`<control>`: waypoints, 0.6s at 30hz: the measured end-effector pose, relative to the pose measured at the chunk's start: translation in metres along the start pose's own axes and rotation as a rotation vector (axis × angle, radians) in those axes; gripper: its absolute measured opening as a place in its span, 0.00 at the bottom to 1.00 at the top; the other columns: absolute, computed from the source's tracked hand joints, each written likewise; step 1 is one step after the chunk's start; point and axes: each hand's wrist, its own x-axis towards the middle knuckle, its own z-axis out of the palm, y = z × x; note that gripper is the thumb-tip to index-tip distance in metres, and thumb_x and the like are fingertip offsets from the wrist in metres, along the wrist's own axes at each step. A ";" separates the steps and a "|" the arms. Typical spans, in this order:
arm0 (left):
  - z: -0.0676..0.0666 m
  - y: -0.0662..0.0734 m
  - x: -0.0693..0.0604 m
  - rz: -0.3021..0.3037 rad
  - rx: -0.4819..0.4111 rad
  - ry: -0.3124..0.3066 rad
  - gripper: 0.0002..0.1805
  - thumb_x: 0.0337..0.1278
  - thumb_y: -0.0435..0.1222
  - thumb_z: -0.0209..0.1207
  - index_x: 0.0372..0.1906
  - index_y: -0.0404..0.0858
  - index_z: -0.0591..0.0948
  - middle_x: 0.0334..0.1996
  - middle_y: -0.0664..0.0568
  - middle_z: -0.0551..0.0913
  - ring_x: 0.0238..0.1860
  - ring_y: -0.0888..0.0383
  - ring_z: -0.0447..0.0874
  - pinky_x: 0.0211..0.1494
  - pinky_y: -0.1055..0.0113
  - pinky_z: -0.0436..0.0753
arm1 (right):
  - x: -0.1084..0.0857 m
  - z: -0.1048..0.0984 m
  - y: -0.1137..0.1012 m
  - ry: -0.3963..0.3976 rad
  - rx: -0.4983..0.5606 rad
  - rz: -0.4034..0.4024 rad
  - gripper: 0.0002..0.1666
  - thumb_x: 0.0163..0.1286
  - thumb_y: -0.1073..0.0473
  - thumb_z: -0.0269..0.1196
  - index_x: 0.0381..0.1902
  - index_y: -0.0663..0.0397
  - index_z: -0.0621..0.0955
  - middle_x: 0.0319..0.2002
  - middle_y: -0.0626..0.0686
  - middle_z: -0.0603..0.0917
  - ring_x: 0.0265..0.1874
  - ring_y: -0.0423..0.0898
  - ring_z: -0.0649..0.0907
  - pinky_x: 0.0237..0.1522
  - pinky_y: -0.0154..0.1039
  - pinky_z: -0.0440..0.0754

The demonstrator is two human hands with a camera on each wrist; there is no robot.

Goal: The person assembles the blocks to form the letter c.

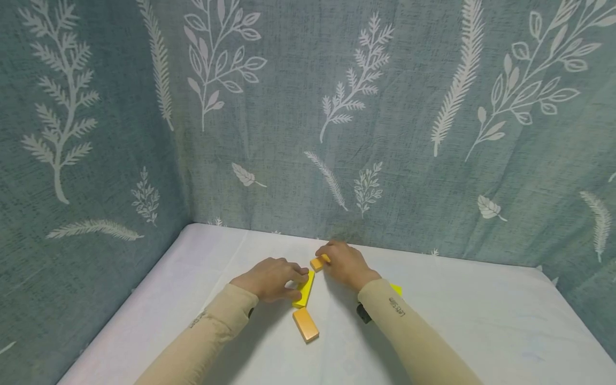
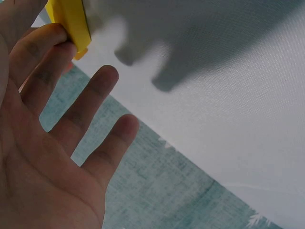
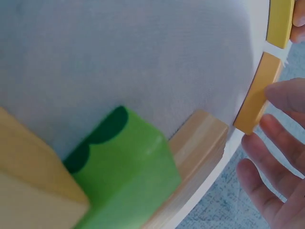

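On the white surface, my left hand pinches a long yellow block between thumb and fingers. Its ring and little fingers stretch away from the yellow block in the left wrist view. Farther back, my right hand holds a small orange block by its fingertips. In the right wrist view this orange block lies nearly end to end with the yellow one, a narrow gap between them. A second orange block rests just in front of the yellow block's near end.
Beside the right hand, the right wrist view shows a green block with dark green scallops, a wooden block and a tan block-like shape. My right forearm mostly hides these in the head view. A patterned teal curtain borders the table.
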 end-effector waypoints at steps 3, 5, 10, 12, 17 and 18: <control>0.000 0.000 0.000 -0.002 -0.007 -0.001 0.20 0.62 0.44 0.69 0.58 0.47 0.86 0.62 0.55 0.82 0.55 0.49 0.82 0.58 0.53 0.80 | 0.000 0.000 0.000 0.000 0.005 0.001 0.13 0.70 0.62 0.66 0.51 0.48 0.87 0.52 0.52 0.84 0.53 0.52 0.83 0.53 0.50 0.82; 0.000 0.000 0.000 -0.003 -0.009 -0.003 0.20 0.62 0.44 0.69 0.58 0.47 0.86 0.63 0.56 0.82 0.56 0.49 0.82 0.58 0.53 0.80 | 0.000 0.002 0.000 0.005 0.002 0.000 0.12 0.70 0.62 0.66 0.51 0.47 0.87 0.52 0.52 0.84 0.52 0.51 0.83 0.53 0.50 0.82; -0.001 0.000 0.001 -0.002 -0.013 -0.007 0.20 0.62 0.44 0.69 0.58 0.48 0.86 0.63 0.56 0.81 0.56 0.49 0.82 0.59 0.53 0.80 | -0.001 0.003 0.000 0.020 0.005 -0.007 0.12 0.70 0.63 0.66 0.50 0.48 0.87 0.52 0.52 0.84 0.52 0.52 0.83 0.52 0.50 0.83; -0.001 0.000 0.001 0.005 -0.018 -0.004 0.18 0.62 0.44 0.69 0.56 0.48 0.87 0.63 0.56 0.82 0.56 0.48 0.82 0.58 0.53 0.80 | -0.002 0.003 0.000 0.017 0.007 -0.004 0.12 0.70 0.63 0.66 0.50 0.48 0.87 0.51 0.52 0.84 0.52 0.51 0.83 0.52 0.49 0.83; -0.001 -0.002 0.001 0.030 -0.010 0.015 0.13 0.61 0.42 0.69 0.50 0.48 0.88 0.61 0.54 0.83 0.53 0.48 0.83 0.55 0.54 0.81 | -0.003 0.002 -0.002 0.010 -0.005 -0.011 0.12 0.70 0.63 0.66 0.50 0.48 0.87 0.50 0.52 0.85 0.50 0.51 0.83 0.51 0.48 0.83; -0.001 -0.002 0.001 0.034 -0.007 0.020 0.13 0.61 0.42 0.69 0.50 0.48 0.88 0.61 0.54 0.83 0.53 0.48 0.83 0.54 0.54 0.81 | -0.003 0.002 -0.002 0.010 -0.010 -0.015 0.12 0.70 0.63 0.66 0.50 0.48 0.87 0.50 0.52 0.85 0.49 0.51 0.83 0.51 0.47 0.83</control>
